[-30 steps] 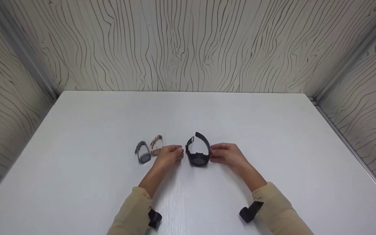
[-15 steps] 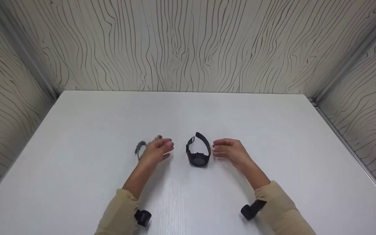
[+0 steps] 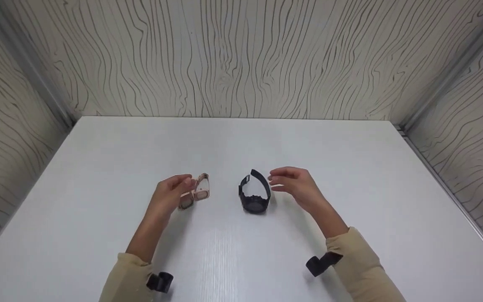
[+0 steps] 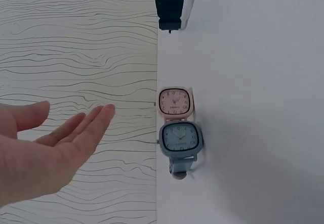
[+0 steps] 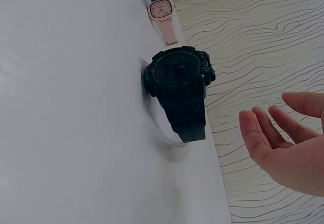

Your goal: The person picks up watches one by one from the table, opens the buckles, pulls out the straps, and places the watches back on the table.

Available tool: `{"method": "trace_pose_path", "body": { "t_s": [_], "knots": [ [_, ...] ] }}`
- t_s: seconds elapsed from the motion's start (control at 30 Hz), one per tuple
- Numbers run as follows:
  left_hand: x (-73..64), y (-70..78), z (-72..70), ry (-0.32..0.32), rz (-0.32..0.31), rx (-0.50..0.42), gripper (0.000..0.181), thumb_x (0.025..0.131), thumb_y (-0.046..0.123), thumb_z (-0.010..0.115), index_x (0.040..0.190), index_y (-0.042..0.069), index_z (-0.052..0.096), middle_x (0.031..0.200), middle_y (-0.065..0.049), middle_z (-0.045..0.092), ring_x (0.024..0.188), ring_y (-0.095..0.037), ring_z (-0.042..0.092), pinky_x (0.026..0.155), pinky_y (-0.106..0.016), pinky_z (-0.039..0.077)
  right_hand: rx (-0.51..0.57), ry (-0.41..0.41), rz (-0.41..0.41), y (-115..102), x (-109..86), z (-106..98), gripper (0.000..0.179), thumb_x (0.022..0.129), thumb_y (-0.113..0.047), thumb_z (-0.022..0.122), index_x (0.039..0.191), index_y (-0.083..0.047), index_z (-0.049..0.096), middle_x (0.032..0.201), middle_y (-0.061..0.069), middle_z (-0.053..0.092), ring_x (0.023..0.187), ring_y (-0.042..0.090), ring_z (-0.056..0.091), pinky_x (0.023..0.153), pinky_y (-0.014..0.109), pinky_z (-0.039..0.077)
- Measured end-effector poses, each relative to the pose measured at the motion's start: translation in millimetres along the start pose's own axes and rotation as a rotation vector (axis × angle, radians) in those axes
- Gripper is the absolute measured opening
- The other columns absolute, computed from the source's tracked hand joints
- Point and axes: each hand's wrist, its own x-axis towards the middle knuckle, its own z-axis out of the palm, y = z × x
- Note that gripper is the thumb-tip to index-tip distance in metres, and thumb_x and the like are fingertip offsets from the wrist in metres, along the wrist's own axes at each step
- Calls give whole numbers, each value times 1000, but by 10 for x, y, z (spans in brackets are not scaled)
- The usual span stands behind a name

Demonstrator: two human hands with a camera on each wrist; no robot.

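Observation:
A black wristwatch (image 3: pixel 255 204) with a round face stands on the table, its strap ends apart. My right hand (image 3: pixel 296 186) hovers just right of its strap, fingers loosely bent, holding nothing in the right wrist view. Over on the left, my left hand (image 3: pixel 168 195) is above a blue-grey square-faced watch (image 4: pixel 180 137), hiding most of it from the head view. The left wrist view shows that hand apart from the watches, its fingers relaxed. Between the grey and black watches is a pink square-faced watch (image 3: pixel 201 194), close beside the grey one.
All three watches sit on a white table (image 3: pixel 241 144). A wood-grain patterned wall (image 3: pixel 233 63) rises behind the table's back edge, with similar panels at both sides. Small black wrist cameras (image 3: pixel 319 265) are strapped to the sleeves.
My left hand has moved left from near the black watch, past the pink watch, to over the grey one. My right hand has drawn slightly up from the black watch. The watches stay put.

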Motion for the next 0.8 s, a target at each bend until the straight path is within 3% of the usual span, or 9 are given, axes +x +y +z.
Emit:
{"method": "trace_pose_path", "body": {
  "t_s": [0.37,0.63,0.8],
  "knots": [
    [-30,-67,-87,34,-17,24,37,96,14,46,125,-9,46,121,-25,52,113,-32,51,94,-37,43,33,-191,-109,-24,9,311,30,87,-1,57,107,20,51,97,16,61,93,32,59,83,40,50],
    [-2,-103,-76,37,-21,33,36,97,14,46,124,-10,46,120,-26,52,111,-31,52,94,-36,42,-24,-247,-92,-7,-17,642,22,89,-3,55,106,10,58,101,21,59,95,33,60,83,37,50],
    [47,-108,-51,41,-40,51,35,97,13,45,124,-9,47,119,-26,53,111,-32,51,95,-37,42,-30,-288,-87,63,-28,852,21,89,0,55,106,12,57,102,24,59,97,37,59,82,37,51]
  ]
}}
